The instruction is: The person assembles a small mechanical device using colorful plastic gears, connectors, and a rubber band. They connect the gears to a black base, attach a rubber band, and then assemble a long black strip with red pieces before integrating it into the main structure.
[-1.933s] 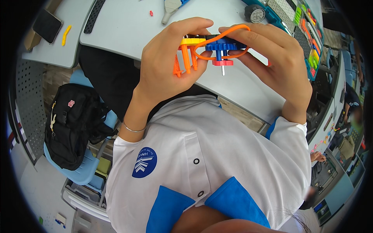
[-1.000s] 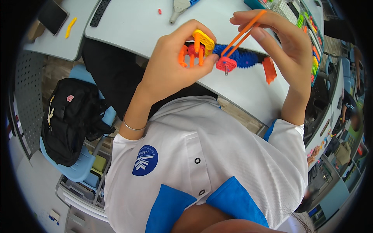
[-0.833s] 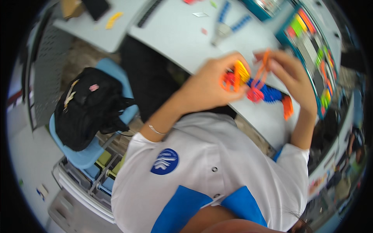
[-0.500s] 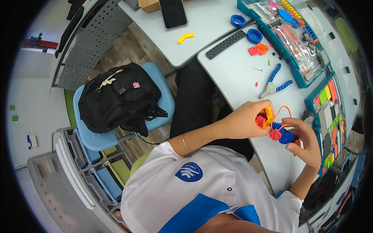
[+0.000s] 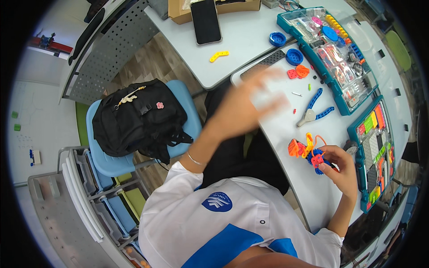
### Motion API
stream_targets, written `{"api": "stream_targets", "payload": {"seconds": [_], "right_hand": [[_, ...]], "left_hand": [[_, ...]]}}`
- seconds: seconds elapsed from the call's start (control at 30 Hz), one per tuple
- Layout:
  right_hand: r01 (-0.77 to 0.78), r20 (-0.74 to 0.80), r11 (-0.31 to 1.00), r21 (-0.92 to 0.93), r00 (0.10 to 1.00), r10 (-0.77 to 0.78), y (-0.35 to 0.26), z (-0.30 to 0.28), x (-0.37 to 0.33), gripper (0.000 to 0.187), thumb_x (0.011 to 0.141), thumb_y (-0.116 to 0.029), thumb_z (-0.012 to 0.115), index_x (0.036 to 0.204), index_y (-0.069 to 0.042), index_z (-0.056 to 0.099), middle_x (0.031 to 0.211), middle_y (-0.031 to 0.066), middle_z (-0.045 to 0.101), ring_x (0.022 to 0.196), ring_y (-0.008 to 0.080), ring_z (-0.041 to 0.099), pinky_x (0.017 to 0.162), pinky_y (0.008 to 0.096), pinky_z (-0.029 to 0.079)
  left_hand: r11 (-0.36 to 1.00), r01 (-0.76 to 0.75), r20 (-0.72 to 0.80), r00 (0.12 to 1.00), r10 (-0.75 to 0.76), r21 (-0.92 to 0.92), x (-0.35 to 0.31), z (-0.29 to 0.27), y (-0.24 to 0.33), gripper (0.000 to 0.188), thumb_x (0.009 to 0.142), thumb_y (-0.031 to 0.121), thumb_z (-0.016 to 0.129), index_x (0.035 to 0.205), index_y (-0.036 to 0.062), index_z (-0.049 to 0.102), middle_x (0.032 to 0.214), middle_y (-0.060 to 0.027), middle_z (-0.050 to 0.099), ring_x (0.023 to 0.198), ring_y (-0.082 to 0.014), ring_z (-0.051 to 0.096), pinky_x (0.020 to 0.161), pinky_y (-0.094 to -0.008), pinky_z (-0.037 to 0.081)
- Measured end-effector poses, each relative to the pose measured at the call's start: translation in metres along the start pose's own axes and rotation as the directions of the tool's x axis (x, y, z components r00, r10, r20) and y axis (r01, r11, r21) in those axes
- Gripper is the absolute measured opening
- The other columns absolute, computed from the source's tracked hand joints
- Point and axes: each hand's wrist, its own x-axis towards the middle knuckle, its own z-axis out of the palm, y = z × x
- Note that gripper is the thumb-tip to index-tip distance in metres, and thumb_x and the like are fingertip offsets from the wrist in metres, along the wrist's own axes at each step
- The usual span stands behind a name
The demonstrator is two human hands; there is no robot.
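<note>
My right hand (image 5: 342,166) is closed on a toy model (image 5: 316,158) built from blue gears, red-orange and yellow pieces and a looped orange cord. The model is held over the near part of the white table. Smeared by motion, my left hand (image 5: 248,102) is over the table's left edge with its fingers spread, apart from the model. Just beyond those fingers, a black perforated plate (image 5: 272,59) is partly covered. Blue-handled pliers (image 5: 315,109) rest between the model and several small loose parts. A small grey pin (image 5: 296,94) lies near the pliers.
Two teal-edged parts cases (image 5: 344,100) (image 5: 388,176) line the right side. Blue round wheels (image 5: 294,56) and orange pieces (image 5: 302,71) lie farther back. A phone (image 5: 206,22) and a yellow angled beam (image 5: 219,56) are on the left table. A black backpack (image 5: 138,120) sits on a blue chair.
My left hand has let go of the model and swung away to the upper left, its fingers spreading. My right hand still holds the model, now slightly lower and farther left.
</note>
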Motion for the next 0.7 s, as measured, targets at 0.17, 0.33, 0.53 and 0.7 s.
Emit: {"api": "stream_targets", "payload": {"seconds": [0.17,0.33,0.53,0.7], "right_hand": [[-0.031,0.025,0.999,-0.011,0.999,0.031,-0.002,-0.002,0.004,0.038,0.082,-0.008,0.078,0.117,0.001,0.066,0.100,0.0065,0.071,0.090,0.0124,0.067,0.085,0.0282,0.052],[0.013,-0.008,0.998,0.057,1.000,-0.012,0.005,0.001,0.004,0.038,0.084,-0.008,0.076,0.119,0.002,0.065,0.104,0.0067,0.070,0.093,0.0121,0.066,0.084,0.0279,0.051],[0.016,-0.180,0.947,0.321,0.983,0.045,0.022,0.018,-0.009,0.034,0.091,-0.006,0.069,0.123,0.004,0.062,0.109,0.0074,0.069,0.097,0.0119,0.064,0.087,0.0270,0.050],[0.059,-0.320,0.864,0.500,0.940,0.121,0.043,0.032,-0.023,0.034,0.093,-0.007,0.065,0.125,0.004,0.060,0.110,0.0074,0.068,0.100,0.0114,0.063,0.089,0.0263,0.048]], "left_hand": [[0.526,0.184,-0.464,0.750,0.471,0.831,0.067,-0.093,-0.124,0.047,0.096,0.042,0.065,0.137,0.0183,0.062,0.159,-0.0211,0.029,0.145,-0.0456,0.021,0.115,-0.0559,0.027],[0.458,0.216,-0.432,0.784,0.445,0.863,0.069,-0.099,-0.161,0.055,0.094,0.043,0.066,0.142,0.0176,0.057,0.156,-0.0263,0.028,0.144,-0.0470,0.024,0.114,-0.0595,0.026],[0.847,0.122,-0.597,0.760,0.256,0.518,0.075,-0.106,-0.177,0.081,0.090,0.031,0.074,0.153,0.0019,0.033,0.149,-0.0294,0.036,0.136,-0.0404,0.041,0.112,-0.0491,0.035],[0.999,0.014,-0.414,0.909,-0.034,-0.051,0.096,-0.143,-0.194,0.088,0.086,0.002,0.072,0.156,-0.0028,0.020,0.147,-0.0215,0.046,0.134,-0.0272,0.049,0.110,-0.0376,0.043]]}}
